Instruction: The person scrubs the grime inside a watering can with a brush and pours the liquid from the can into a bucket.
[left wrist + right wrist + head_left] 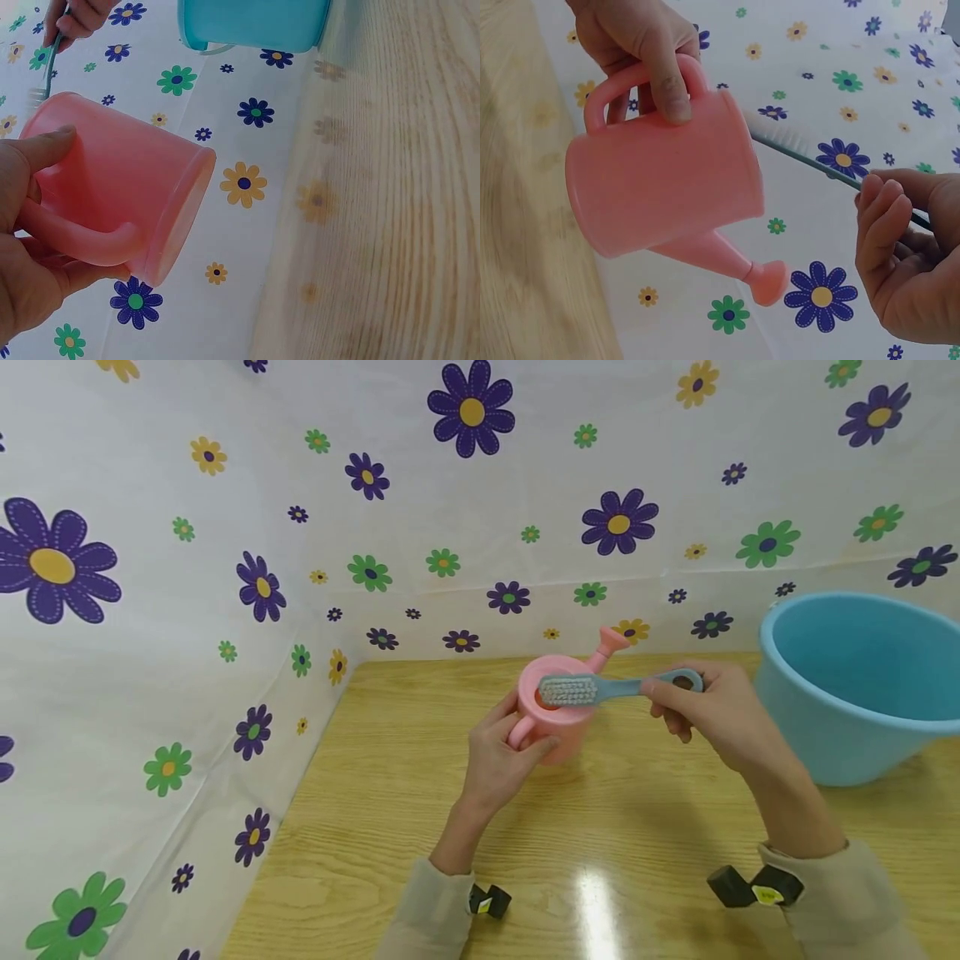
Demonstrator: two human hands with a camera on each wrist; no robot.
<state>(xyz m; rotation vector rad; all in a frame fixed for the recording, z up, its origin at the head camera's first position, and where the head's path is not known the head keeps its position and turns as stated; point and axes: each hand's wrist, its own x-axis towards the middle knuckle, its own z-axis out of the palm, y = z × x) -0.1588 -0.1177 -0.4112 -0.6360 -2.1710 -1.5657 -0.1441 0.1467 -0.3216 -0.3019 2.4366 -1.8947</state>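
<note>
My left hand [498,760] grips a pink watering can [566,739] at its loop handle, thumb against the body. Its round mouth faces up toward my head, and the spout points away to the right. In the left wrist view the underside of the can [184,217] shows, so it is off the table. My right hand [708,706] pinches the handle of a blue brush [618,687] between thumb and fingers. White bristles [570,690] lie in front of the can's mouth, facing my head. Something orange-red shows inside the mouth; what it is, I cannot tell.
A large light-blue bucket [832,735] stands on the wooden table [375,793] to the right, close to my right hand. Flower-patterned white sheeting [420,510] rises behind the table and along its left side.
</note>
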